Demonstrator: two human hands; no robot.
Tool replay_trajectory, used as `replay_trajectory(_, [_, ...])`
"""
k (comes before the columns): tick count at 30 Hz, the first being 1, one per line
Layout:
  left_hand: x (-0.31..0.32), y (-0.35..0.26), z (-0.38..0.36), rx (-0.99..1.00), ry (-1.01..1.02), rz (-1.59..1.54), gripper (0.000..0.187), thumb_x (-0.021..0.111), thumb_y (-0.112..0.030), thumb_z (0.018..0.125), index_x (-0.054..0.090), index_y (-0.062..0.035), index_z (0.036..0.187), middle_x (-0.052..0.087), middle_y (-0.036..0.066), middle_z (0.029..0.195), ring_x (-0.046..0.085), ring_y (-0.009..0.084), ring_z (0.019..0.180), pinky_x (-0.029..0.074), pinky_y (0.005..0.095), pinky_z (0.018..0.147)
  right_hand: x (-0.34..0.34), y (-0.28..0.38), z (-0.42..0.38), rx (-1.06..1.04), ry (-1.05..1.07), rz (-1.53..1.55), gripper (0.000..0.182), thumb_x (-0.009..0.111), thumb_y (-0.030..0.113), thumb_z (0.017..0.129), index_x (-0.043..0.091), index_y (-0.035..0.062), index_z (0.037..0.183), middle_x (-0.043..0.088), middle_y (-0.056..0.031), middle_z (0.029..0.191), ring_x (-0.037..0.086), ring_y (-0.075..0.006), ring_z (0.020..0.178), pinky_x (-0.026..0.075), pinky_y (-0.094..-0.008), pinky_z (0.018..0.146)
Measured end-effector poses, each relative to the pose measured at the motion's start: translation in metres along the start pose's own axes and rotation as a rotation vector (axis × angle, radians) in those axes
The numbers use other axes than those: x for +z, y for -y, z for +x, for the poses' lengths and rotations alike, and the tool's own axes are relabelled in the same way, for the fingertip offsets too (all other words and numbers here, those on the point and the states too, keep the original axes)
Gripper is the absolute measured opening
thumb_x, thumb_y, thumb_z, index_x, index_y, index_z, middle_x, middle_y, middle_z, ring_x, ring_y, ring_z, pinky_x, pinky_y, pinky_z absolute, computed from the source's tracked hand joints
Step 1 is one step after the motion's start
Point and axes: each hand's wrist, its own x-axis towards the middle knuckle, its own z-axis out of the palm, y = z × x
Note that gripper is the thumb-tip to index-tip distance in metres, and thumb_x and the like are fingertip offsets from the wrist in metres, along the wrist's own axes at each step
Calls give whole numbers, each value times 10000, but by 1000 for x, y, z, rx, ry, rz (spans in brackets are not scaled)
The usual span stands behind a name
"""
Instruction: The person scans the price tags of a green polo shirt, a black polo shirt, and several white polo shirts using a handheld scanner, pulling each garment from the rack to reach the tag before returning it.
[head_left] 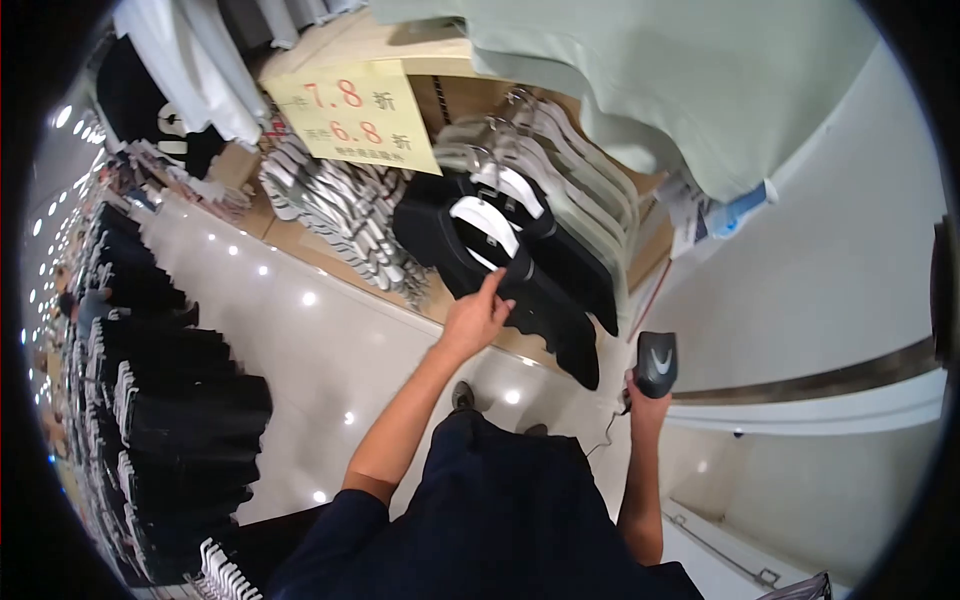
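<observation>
Black top (535, 303) on white hanger (483, 215), near centre: probably light, floppy; hanger neck looks best grab. Left hand (476, 317) at collar, fingers half-curled, can't tell if pinching. Right hand (649, 402) wrapped round handheld scanner (656, 365), 4 o'clock; thin cord (609, 432) dangling below. Striped tops (335, 205) 10 o'clock, yellow discount sign (352, 117) 11. Pale tops (600, 185) 1 o'clock crowd behind, might snag.

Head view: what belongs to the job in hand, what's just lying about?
Apparently in the job:
dark handheld device with pale U-shaped mark, held in the right hand
front black garment, left hand at its collar
curved white hanger inside that garment

Apparently just around:
yellow paper sign with red numerals
black-and-white striped garments
large pale green cloth
</observation>
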Motion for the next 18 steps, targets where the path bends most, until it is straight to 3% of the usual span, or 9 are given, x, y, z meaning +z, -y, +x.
replay_trajectory(3, [2,3,-3,-4,-1,-34,548,638,-210,917,391,-76,1387,653,142,761,656,371,714,503,465,642,37,35,11,-302,18,-41,288,765,47,775,651,-31,1027,686,-88,909,640,-167,837,502,-315,758])
replay_trajectory(4, [2,3,-3,-4,3,-55,547,639,-208,921,383,-70,1384,646,160,762,653,380,710,501,465,634,51,68,8,-250,166,-22,372,765,45,762,624,-32,1097,691,-118,1008,641,-196,945,490,-328,863])
replay_trajectory(7, [1,6,2,35,49,-57,600,647,-195,913,339,-50,1407,646,141,753,652,367,699,503,450,630,83,89,11,-303,325,-231,384,742,14,761,619,-29,1123,714,-107,990,654,-176,937,488,-296,861])
replay_trajectory(10, [-3,15,8,66,105,-63,648,649,-183,910,301,-52,1441,665,125,771,657,354,695,507,438,630,105,59,4,-311,300,-185,363,742,7,761,634,-29,1106,719,-107,995,658,-182,934,493,-308,852])
replay_trajectory(14, [-14,35,14,117,210,-122,726,666,-181,900,260,-101,1496,697,109,812,672,329,719,515,415,655,129,33,-5,-237,80,-159,354,826,137,774,663,-28,1041,711,-86,941,633,-152,861,494,-305,814])
replay_trajectory(16, [-25,47,17,149,280,-159,753,675,-178,895,247,-133,1513,706,99,823,680,317,737,518,401,668,136,28,-6,-168,4,-179,302,831,119,774,670,-17,989,669,-40,872,590,-122,818,484,-280,782])
replay_trajectory(18, [-42,60,17,170,358,-204,732,670,-180,900,268,-155,1512,717,92,881,688,299,763,526,393,692,140,26,-8,-240,7,-77,293,833,99,770,661,-15,977,650,-19,854,564,-105,789,476,-267,751])
